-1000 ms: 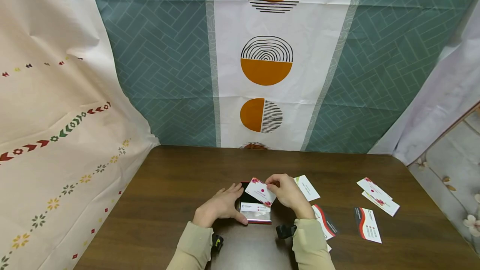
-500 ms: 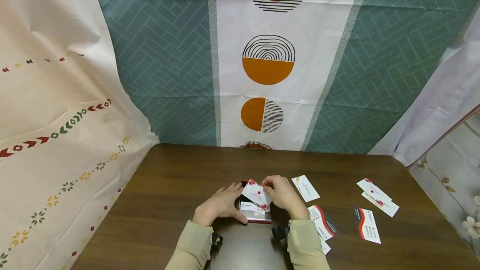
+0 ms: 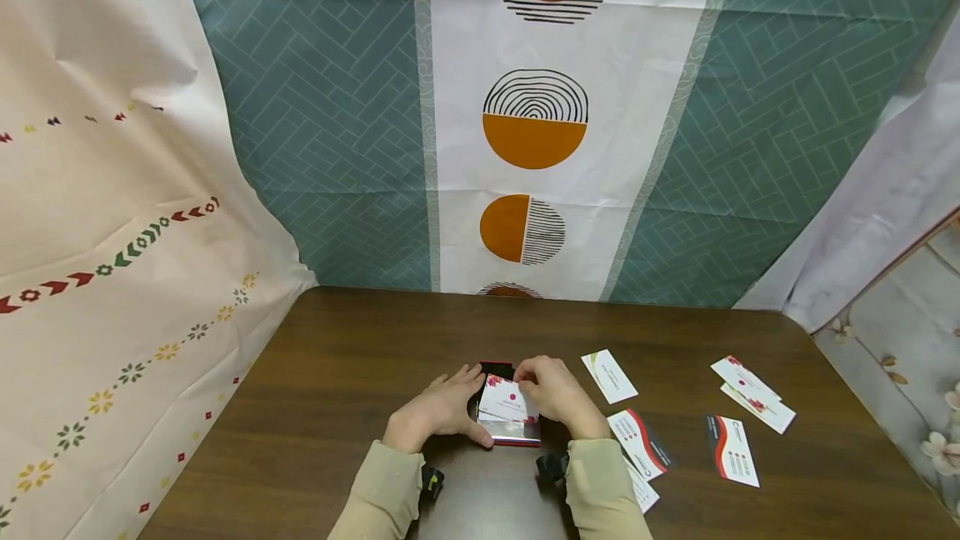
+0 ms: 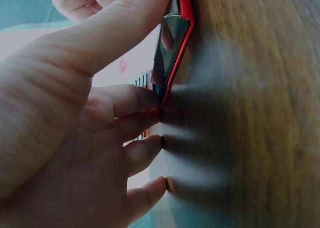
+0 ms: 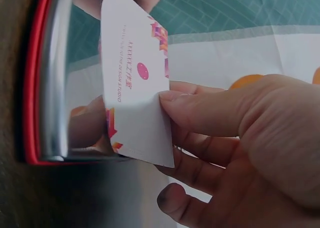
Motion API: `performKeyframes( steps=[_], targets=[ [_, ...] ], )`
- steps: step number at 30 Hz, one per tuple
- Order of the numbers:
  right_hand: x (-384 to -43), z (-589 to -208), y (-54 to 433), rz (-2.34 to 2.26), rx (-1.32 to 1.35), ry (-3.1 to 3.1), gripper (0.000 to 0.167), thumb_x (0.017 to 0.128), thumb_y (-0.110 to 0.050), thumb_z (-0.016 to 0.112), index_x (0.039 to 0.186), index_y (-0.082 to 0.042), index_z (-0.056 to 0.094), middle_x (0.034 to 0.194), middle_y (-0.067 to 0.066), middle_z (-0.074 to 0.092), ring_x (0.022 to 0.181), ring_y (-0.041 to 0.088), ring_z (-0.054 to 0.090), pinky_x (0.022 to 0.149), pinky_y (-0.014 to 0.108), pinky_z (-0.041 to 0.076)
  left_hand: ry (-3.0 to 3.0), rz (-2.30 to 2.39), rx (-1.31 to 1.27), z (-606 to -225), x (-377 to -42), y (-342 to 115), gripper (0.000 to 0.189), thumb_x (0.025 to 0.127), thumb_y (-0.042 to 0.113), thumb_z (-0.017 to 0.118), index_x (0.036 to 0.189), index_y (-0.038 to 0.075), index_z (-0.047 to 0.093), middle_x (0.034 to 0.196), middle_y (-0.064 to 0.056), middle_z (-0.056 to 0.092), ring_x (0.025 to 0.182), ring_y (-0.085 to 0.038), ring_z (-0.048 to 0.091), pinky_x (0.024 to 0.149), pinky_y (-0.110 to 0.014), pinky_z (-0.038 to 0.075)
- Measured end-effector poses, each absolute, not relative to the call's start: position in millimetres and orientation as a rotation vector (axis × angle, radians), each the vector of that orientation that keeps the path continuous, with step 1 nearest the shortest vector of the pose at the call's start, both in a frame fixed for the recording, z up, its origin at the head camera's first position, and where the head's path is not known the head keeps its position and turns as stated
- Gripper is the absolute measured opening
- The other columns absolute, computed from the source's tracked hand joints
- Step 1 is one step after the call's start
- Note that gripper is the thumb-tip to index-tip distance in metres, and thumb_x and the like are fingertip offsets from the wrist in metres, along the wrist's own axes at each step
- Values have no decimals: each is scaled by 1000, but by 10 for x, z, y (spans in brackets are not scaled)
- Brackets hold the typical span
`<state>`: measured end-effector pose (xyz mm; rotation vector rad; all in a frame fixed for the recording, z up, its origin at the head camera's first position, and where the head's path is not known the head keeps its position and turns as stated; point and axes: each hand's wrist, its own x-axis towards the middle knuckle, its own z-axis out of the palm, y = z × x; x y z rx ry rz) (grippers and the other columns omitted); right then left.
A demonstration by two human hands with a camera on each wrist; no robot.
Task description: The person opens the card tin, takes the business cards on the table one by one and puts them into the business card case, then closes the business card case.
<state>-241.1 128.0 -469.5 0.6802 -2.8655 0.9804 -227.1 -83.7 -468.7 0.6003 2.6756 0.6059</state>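
Note:
A red-edged business card case (image 3: 517, 432) with a shiny metal front lies on the table between the hands. My left hand (image 3: 438, 413) holds it from the left, thumb at its near edge and index finger (image 4: 135, 98) along its side. The other left fingertips touch the wood. My right hand (image 3: 557, 397) pinches a white business card (image 5: 135, 82) with pink flowers and dot between thumb and fingers. That card (image 3: 506, 395) is at the case, its lower edge right at the metal front (image 5: 75, 123). Another white card's edge shows just below it.
To the right lie a white-and-green card (image 3: 611, 377), a red, black and white card (image 3: 640, 442) and a white card (image 3: 643, 490) partly beneath it. Farther right are two overlapping cards (image 3: 761, 408) and another red-striped card (image 3: 735, 450). Fabric (image 3: 360, 148) hangs behind the table.
The right hand has brought the flowered card left and down, and the card has turned straighter in line with the case. The left hand stays in place at the case.

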Motion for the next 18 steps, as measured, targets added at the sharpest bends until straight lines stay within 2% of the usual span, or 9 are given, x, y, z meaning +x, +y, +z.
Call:
performKeyframes(
  steps=[5,18],
  targets=[
    [-2405,-4709,1232,982,692,-2891,16,84,3,65,77,-10,69,67,-6,56,66,12,50,60,29,44,2677,597,611,-4674,-2274,-839,103,69,50,85,149,4,41,158,-10,28,146,-29,19,116,-52,17],
    [-2345,-4663,1203,955,777,-2991,16,83,4,66,76,-11,69,66,-7,55,65,12,49,59,30,44,2667,605,608,-4666,-2264,-841,103,70,49,85,150,3,39,159,-10,27,147,-29,18,116,-52,16]
  ],
)
